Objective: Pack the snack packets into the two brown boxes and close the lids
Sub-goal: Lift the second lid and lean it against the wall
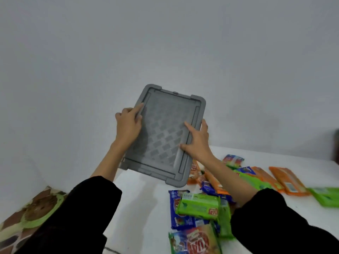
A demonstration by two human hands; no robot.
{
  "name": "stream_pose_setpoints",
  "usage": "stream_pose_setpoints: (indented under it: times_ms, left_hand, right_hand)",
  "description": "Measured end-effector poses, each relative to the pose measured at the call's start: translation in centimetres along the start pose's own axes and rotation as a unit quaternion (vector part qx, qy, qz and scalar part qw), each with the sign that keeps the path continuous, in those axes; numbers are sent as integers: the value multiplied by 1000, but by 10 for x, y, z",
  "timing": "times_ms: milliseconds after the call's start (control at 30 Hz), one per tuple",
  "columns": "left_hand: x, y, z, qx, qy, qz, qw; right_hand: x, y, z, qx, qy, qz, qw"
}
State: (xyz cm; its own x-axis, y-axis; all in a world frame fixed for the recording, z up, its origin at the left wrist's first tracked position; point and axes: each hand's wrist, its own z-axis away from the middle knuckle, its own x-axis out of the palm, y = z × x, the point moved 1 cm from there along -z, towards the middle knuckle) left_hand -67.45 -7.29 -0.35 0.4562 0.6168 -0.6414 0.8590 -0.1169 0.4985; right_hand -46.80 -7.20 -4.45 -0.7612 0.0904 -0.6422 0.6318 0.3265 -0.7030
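White table, scattered snack packets, both hands gripping grey lid

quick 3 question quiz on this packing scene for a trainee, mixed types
1. True or false: both hands hold the grey patterned plastic lid up off the white table.
2. Which side of the table holds the snack packets: A left, B right?
3. Fill in: no brown ____ is in view.

Key:
1. True: left hand and right hand grip opposite edges.
2. B
3. box
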Motion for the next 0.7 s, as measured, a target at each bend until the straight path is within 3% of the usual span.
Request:
stream_pose_setpoints:
  times_ms: [133,300,467,700]
  left_hand:
    - [37,78,-10,45,-84,74,993]
    - [115,173,-13,108,-101,129,981]
    - [203,251,-9,129,-106,185,969]
    - [314,297,25,122,-126,174,969]
  right_hand:
    - [-87,24,-18,-29,113,73,990]
    - [-185,87,-26,-46,213,174,960]
    - [-249,166,-30,-28,257,213,942]
    - [-269,275,-33,28,245,234,940]
